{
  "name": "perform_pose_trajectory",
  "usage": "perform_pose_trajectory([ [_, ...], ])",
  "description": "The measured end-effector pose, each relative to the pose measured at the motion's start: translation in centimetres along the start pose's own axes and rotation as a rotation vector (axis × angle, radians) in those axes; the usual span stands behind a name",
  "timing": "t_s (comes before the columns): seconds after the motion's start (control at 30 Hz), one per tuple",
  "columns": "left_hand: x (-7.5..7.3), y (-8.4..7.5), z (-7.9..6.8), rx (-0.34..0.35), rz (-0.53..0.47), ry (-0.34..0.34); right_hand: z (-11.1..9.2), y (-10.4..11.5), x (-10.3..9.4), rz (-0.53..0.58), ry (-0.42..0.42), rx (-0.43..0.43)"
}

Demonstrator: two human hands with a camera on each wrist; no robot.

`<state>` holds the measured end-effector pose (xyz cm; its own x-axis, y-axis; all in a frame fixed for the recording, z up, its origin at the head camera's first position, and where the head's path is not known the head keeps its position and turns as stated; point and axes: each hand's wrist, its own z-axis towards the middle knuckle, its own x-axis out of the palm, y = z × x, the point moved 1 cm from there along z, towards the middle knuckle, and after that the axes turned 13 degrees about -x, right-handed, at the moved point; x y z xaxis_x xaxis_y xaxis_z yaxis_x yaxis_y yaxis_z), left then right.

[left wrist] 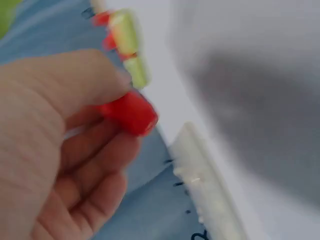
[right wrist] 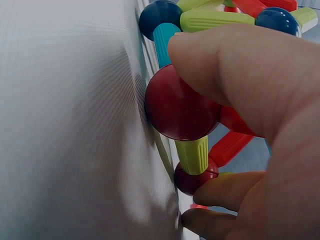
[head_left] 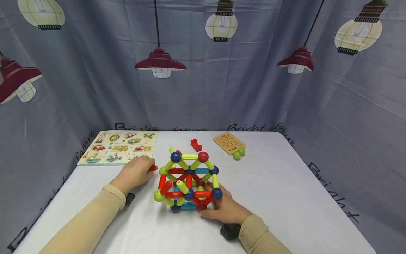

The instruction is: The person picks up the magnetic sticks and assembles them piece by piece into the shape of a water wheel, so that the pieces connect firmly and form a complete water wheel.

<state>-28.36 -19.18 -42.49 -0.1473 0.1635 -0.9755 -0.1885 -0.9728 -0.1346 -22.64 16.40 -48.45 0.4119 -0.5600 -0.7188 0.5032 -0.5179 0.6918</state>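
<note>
A frame of magnetic rods and balls (head_left: 188,194), in red, yellow-green and blue, stands on the white table in the head view. Left of it, my left hand (head_left: 136,171) pinches a red magnetic rod (left wrist: 132,114) between thumb and fingers, apart from the frame. At the frame's lower right, my right hand (head_left: 226,208) grips its base. In the right wrist view the thumb lies against a dark red ball (right wrist: 182,102), and fingertips touch a second red ball (right wrist: 196,177) lower down. Part of the frame is hidden behind that hand.
A picture puzzle board (head_left: 118,148) lies at the back left of the table. Behind the frame is a red curved block (head_left: 196,145). A wooden number board (head_left: 229,143) and two green balls (head_left: 237,155) lie at the back right. A patterned curtain (head_left: 203,98) surrounds the table.
</note>
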Motion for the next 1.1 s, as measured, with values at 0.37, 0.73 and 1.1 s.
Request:
perform_pose_trajectory([
  [0.37, -9.7, -10.1, -4.0, 0.143, -0.575, -0.354, -0.1, 0.1, -0.3, -0.016, -0.004, -0.016],
  [0.73, -8.2, -16.2, -5.5, 0.275, -0.150, -0.065, -0.1, 0.0, -0.1, 0.004, -0.006, -0.044],
  [1.1, -7.0, -16.1, -5.3, 0.282, -0.096, -0.075, -0.1, 0.1, -0.2, 0.015, -0.003, -0.073],
])
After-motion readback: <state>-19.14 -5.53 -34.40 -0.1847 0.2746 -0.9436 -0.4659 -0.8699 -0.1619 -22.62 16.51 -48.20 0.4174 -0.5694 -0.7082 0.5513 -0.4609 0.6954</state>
